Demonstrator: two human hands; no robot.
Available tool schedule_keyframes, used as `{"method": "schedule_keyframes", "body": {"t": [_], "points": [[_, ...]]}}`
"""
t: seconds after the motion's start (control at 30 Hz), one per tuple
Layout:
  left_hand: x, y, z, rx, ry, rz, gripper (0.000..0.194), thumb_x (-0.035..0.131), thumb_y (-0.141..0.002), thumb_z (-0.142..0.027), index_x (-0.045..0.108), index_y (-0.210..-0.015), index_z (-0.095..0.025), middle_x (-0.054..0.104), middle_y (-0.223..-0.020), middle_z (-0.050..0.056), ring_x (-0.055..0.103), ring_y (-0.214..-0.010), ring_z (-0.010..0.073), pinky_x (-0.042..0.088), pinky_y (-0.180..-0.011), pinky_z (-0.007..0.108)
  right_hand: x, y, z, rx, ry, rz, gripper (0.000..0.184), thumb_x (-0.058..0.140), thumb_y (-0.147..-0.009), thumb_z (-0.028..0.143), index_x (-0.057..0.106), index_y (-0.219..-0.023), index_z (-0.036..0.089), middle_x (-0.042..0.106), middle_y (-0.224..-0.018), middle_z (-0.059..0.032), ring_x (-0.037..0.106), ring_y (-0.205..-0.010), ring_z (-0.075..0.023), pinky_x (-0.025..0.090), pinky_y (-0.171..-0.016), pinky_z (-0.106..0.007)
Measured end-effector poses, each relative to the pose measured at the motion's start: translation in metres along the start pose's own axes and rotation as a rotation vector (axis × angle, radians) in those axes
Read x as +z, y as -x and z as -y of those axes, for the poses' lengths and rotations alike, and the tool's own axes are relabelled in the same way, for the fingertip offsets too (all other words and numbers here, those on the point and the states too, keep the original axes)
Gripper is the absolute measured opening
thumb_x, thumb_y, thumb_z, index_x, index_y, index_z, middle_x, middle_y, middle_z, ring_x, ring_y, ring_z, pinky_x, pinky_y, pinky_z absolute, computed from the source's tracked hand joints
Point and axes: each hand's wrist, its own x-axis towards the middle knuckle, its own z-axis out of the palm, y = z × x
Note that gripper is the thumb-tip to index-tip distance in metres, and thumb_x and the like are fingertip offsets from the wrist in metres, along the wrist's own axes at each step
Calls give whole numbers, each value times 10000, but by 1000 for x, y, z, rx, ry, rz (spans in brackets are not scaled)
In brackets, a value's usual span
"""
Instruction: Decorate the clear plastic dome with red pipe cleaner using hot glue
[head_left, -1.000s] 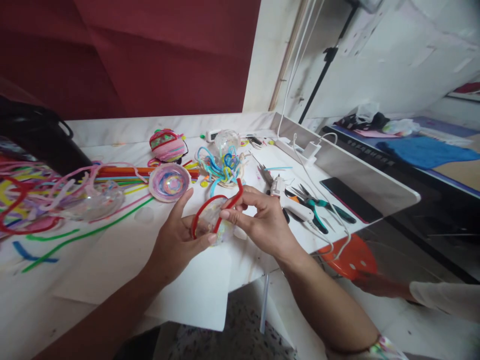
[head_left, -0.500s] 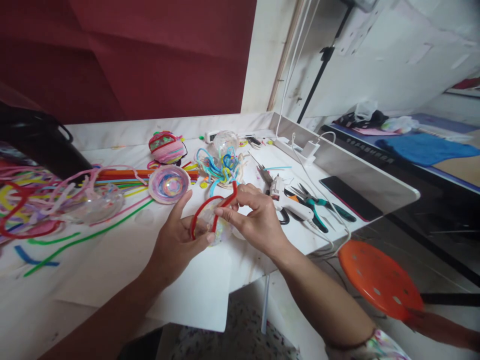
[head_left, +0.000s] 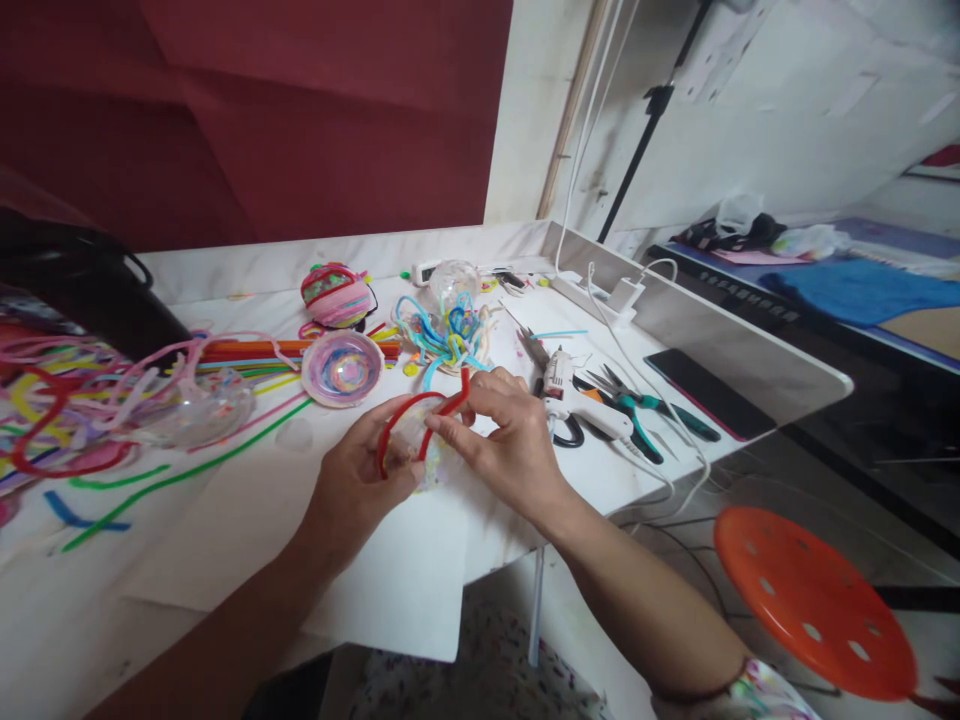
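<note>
My left hand point(head_left: 352, 475) is closed around a clear plastic half-ball point(head_left: 409, 432), fingers at its far side and thumb at the near rim. A fuzzy red pipe cleaner point(head_left: 397, 420) curves along the rim of this half-ball. Between the thumb and index finger of my right hand point(head_left: 506, 430) the loose end of the red pipe cleaner is pinched, its tip sticking up. Just beyond, a lined bowl-like half-ball point(head_left: 343, 368) in pink and blue swirls lies on the table. Part of the held half-ball is hidden by my fingers.
Pipe cleaners point(head_left: 67, 410) are heaped at the left beside a black object point(head_left: 82, 290). A glue gun point(head_left: 592, 410), pliers point(head_left: 637, 400) and a phone point(head_left: 705, 392) lie at the right. White paper point(head_left: 390, 580) is under my hands. An orange stool point(head_left: 810, 600) stands beyond the table's edge.
My left index finger, raised before, now bends in against the half-ball's rim. My right hand keeps its pinch. The orange stool appears farther right, and another person's hand on it has mostly left view.
</note>
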Motion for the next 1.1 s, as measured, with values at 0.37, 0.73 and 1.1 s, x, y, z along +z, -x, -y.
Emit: {"method": "schedule_keyframes", "body": {"t": [0.37,0.73,1.1], "points": [[1,-1,-1,20,52,-38,411,835,-708,-289,691,-1086,-220,705,-840,-14,630,-760,135,497,-702,246,3,3,5,-11,60,-9,315,756,-860,203,548,-624,200,538,-633,18,489,-688,-172,334,-680,-333],[3,-4,-2,8,-1,-152,408,857,-643,-288,667,-989,-186,727,-805,-9,616,-683,121,497,-623,231,6,5,9,14,30,-1,315,761,-856,196,553,-620,197,546,-637,18,502,-701,-173,348,-701,-339],[2,-4,1,19,-31,-190,393,850,-616,-295,674,-953,-196,672,-714,-38,561,-611,112,475,-563,225,3,9,7,82,-53,-40,360,722,-876,231,484,-607,211,536,-631,20,501,-690,-174,366,-691,-338]]}}
